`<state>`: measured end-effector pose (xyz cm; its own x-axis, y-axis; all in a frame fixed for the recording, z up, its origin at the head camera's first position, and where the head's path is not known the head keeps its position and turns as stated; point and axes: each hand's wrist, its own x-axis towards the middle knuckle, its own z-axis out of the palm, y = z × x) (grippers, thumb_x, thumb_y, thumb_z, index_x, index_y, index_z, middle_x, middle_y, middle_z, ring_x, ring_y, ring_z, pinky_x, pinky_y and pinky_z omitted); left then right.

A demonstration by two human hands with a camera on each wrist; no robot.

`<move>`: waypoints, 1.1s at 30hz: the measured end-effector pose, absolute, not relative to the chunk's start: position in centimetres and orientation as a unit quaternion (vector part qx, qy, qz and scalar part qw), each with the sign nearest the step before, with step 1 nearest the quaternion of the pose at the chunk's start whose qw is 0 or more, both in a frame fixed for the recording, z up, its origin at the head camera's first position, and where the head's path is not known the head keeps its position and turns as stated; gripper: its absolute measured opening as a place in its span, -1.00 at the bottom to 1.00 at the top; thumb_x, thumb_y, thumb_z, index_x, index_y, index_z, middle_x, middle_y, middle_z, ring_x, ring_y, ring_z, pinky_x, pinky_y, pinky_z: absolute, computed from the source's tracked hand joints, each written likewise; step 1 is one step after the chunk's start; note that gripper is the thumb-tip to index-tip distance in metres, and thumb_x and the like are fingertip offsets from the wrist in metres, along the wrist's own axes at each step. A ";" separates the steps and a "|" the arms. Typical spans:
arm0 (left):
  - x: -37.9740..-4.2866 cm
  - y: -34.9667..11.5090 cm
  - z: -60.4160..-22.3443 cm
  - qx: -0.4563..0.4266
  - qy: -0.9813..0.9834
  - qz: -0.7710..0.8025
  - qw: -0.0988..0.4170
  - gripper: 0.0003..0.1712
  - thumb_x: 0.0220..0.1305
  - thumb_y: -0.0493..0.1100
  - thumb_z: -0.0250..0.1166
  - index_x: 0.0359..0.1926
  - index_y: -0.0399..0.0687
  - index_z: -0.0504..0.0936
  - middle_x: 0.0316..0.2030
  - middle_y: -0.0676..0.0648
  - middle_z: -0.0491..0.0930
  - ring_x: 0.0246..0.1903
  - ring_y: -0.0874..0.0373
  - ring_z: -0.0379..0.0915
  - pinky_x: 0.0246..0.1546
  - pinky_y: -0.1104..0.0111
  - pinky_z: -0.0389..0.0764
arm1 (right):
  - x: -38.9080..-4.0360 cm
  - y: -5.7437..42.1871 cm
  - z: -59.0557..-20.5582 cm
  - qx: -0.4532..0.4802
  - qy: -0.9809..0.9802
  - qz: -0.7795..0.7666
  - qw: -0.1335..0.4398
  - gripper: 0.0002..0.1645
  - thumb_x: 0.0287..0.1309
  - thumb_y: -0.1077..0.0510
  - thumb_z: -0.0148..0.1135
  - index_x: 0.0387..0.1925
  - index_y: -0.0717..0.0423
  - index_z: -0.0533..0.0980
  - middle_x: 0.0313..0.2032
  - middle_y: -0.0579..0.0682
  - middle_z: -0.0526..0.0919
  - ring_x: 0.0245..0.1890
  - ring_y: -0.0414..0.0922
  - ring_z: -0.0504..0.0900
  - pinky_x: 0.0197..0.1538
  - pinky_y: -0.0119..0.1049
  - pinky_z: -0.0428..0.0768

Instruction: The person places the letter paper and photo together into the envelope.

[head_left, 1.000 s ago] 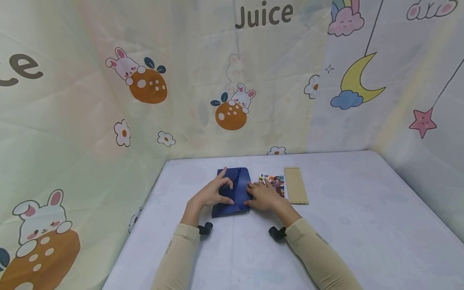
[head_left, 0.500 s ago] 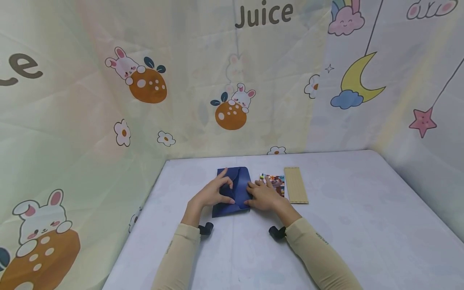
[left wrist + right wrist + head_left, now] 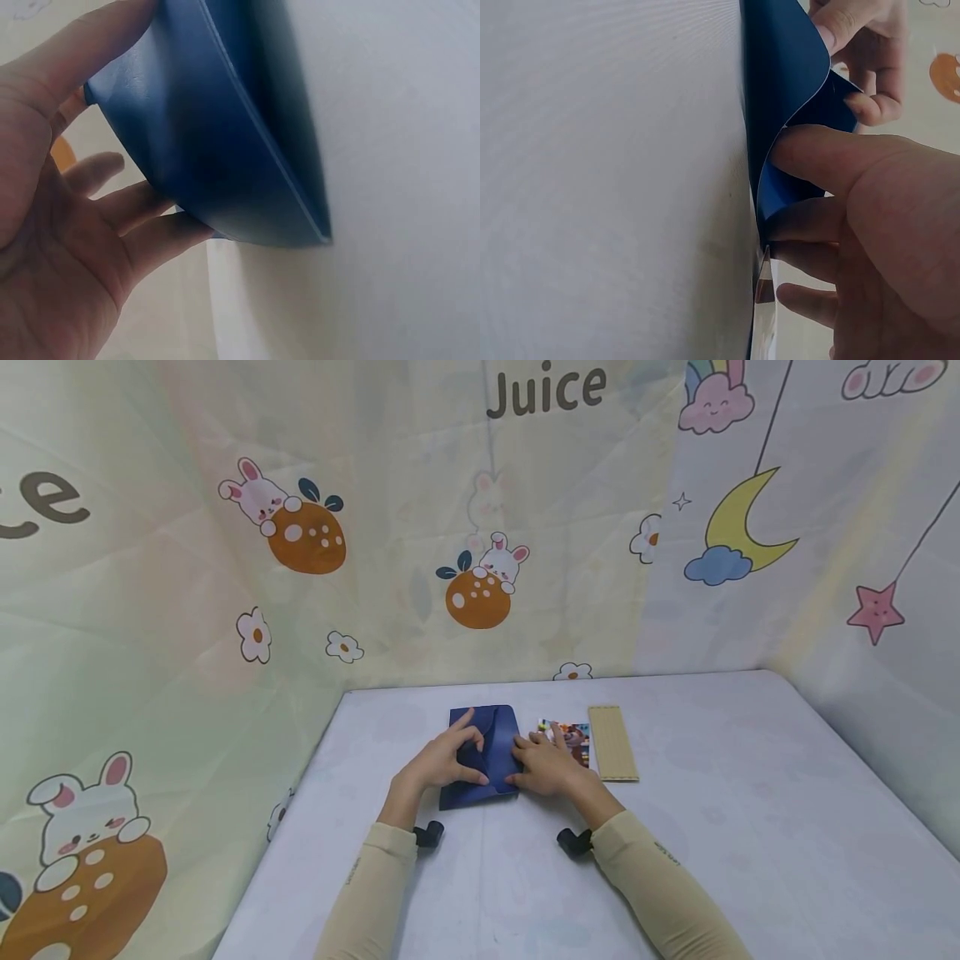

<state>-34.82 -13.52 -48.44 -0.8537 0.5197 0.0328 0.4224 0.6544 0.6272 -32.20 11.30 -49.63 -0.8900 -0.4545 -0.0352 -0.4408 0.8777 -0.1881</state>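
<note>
A dark blue paper envelope lies on the white table, its flap side up. My left hand pinches its left part between thumb and fingers, and in the left wrist view the blue paper bows up between them, a dark gap under its edge. My right hand rests along the right side, its thumb and extended fingers pressing the paper. In the right wrist view the blue flap curves upward beside the right thumb. A colourful picture card lies partly under the right hand's fingers.
A narrow beige panel with fine lines lies right of the card. The white table extends to both sides and toward the person. Printed fabric curtains stand behind and at both sides.
My left thumb and fingers have shifted very slightly to the right over the envelope. The right hand, card and beige panel stay almost in place.
</note>
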 end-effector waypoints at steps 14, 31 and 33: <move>-34.9 -13.2 -48.6 0.261 0.911 0.312 0.067 -0.46 -0.04 0.09 0.70 -0.20 0.37 0.48 0.70 -0.03 -0.22 0.54 -0.40 0.07 0.39 -0.29 0.32 | -32.2 11.8 -49.2 -0.224 0.968 -0.114 0.008 -0.12 0.32 -0.33 0.30 0.48 0.03 0.39 0.57 0.12 0.27 0.57 0.23 0.22 0.55 0.44 -0.28; -34.4 -13.3 -48.6 0.257 0.912 0.315 0.062 -0.45 -0.06 0.12 0.70 -0.20 0.41 0.47 0.70 -0.01 -0.23 0.53 -0.39 0.11 0.37 -0.26 0.36 | -32.6 13.5 -48.9 -0.188 0.969 -0.163 -0.011 0.13 0.31 -0.56 0.09 0.66 -0.11 0.00 0.68 0.14 -0.13 0.65 0.28 -0.10 0.55 0.43 -0.30; -34.4 -13.3 -48.5 0.259 0.911 0.315 0.062 -0.45 -0.05 0.12 0.70 -0.19 0.39 0.47 0.70 -0.03 -0.23 0.53 -0.39 0.11 0.37 -0.26 0.36 | -32.6 13.7 -48.8 -0.183 0.969 -0.168 -0.013 0.15 0.30 -0.58 0.06 0.66 -0.12 -0.02 0.68 0.14 -0.15 0.65 0.28 -0.11 0.55 0.43 -0.30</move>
